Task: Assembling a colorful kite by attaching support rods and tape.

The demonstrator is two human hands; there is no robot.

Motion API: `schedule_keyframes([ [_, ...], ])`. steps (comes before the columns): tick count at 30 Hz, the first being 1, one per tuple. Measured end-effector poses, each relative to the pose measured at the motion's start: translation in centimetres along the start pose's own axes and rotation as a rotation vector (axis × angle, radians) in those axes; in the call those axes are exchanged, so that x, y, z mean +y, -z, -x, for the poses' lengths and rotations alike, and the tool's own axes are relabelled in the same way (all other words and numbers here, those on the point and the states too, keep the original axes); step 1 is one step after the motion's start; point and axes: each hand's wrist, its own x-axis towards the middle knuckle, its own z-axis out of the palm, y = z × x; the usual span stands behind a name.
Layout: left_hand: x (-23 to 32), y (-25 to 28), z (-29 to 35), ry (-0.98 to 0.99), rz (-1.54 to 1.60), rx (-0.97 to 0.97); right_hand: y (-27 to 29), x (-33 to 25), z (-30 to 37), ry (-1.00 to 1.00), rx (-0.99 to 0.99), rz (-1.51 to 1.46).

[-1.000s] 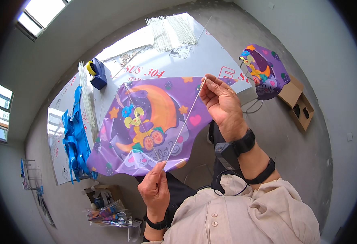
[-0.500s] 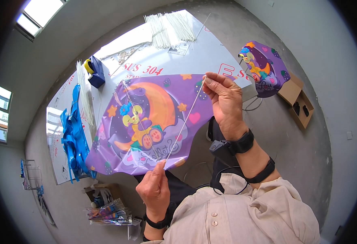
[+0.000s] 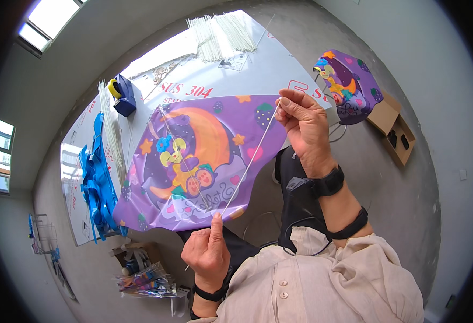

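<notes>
While my right grip (image 3: 307, 129) pinches the upper end of a thin white rod (image 3: 251, 160) between thumb and fingertips, my left grip (image 3: 208, 254) is closed on its lower part, thumb pointing up along it, a short end showing past that hand. The rod crosses the purple printed sheet (image 3: 215, 148), which spreads out to the left and ahead of both grips; whether I also pinch the sheet's edge, I can't tell. If I pressed my two grips toward each other, I judge the rod could bow or snap; too slack a left pinch might let it slip, and a dragged tip could crease the film. My right forearm reaches up from the lower right, that hand farther out; my left sits lower, near my body. Beyond the sheet lies the surface (image 3: 250, 83), with blue strips (image 3: 97, 188) left of my grips and bundled white rods (image 3: 207, 42) at its far end.
</notes>
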Motion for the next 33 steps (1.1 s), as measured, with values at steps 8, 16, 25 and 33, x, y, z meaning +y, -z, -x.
schedule_keyframes([
  [8, -0.4, 0.3, 0.8, 0.555, 0.834, -0.191, 2.6, -2.7, -0.9, -0.090, -0.245, 0.175],
  [16, 0.2, -0.2, 0.0, -0.057, 0.047, -0.001, 4.3, -3.2, -0.8, -0.356, -0.335, -0.146],
  [25, 0.8, 0.1, 0.5, 0.491, 0.621, -0.244, 5.1, -4.2, -0.8, -0.406, -0.363, 0.012],
  [33, 1.6, -1.7, -0.6, 0.083, 0.275, -0.019, 5.5, -3.8, -0.2, -0.424, -0.283, -0.071],
])
